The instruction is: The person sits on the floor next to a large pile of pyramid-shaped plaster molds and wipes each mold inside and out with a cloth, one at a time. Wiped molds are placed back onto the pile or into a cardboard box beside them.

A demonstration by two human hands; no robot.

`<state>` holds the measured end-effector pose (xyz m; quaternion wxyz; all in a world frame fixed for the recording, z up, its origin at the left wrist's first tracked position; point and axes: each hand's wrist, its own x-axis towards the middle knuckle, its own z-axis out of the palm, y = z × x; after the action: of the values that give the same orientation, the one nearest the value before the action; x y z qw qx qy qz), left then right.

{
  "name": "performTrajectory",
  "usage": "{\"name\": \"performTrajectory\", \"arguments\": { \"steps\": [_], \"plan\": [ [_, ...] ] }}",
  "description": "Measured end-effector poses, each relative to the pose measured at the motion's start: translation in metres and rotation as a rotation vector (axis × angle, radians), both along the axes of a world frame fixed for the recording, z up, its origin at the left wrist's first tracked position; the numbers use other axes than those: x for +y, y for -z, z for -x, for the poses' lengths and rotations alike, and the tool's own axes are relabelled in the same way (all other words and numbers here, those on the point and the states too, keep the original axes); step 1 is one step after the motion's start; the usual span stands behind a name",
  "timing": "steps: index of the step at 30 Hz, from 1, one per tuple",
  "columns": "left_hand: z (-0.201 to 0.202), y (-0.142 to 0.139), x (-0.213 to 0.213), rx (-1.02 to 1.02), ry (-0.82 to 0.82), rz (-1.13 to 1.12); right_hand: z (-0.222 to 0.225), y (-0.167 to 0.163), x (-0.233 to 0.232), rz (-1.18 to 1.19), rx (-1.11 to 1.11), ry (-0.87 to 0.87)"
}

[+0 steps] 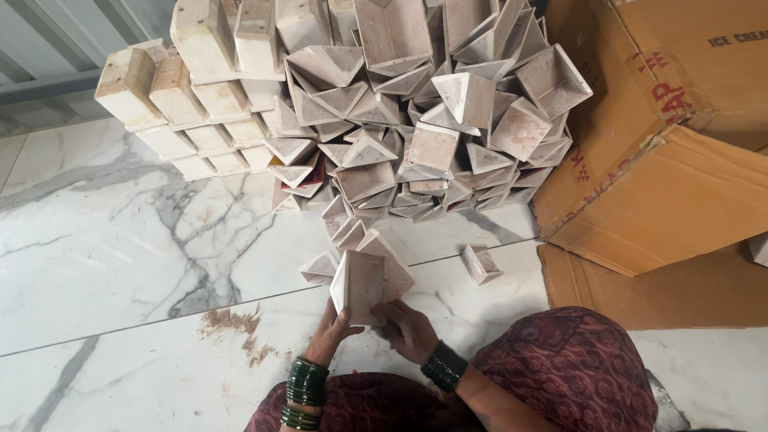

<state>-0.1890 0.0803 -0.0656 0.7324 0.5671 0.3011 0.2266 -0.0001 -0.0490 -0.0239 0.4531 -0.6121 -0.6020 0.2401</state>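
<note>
Held piece: while both hands grip it, a pale wooden corner piece stands upright on the marble floor, just in front of the person's knees.
Left hand: the left hand has its fingers curled shut on the piece's lower left edge; dark green bangles ring the wrist.
Right hand: the right hand pinches the lower right edge, fingers bent and close together; one stack of green bangles sits on that wrist.
Loose pieces: one small corner piece lies alone on the floor, to the right.
Pile: a heap of corner pieces, too many to count, rises behind.
Blocks: stacked wooden blocks stand left of the heap.
Boxes: one cardboard box leans at right.
Floor marks: one patch of sawdust.
</note>
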Motion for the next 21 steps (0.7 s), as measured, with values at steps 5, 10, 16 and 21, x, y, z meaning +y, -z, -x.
{"name": "performTrajectory", "arguments": {
  "steps": [5, 10, 16, 21],
  "plan": [
    [0.0, -0.004, -0.002, 0.032, 0.104, -0.058, -0.019, 0.01, 0.005, -0.015, 0.004, 0.066],
    [0.0, 0.006, 0.003, 0.139, 0.145, -0.075, -0.072, 0.011, 0.013, -0.207, -0.075, 0.213],
    [-0.003, 0.026, 0.0, 0.567, 0.237, -0.348, -0.177, -0.046, -0.002, -0.343, -0.247, 0.502],
    [0.001, 0.039, 0.001, 0.739, 0.379, -0.477, -0.257, -0.11, -0.013, -0.51, -0.535, 0.654]
  ]
}}
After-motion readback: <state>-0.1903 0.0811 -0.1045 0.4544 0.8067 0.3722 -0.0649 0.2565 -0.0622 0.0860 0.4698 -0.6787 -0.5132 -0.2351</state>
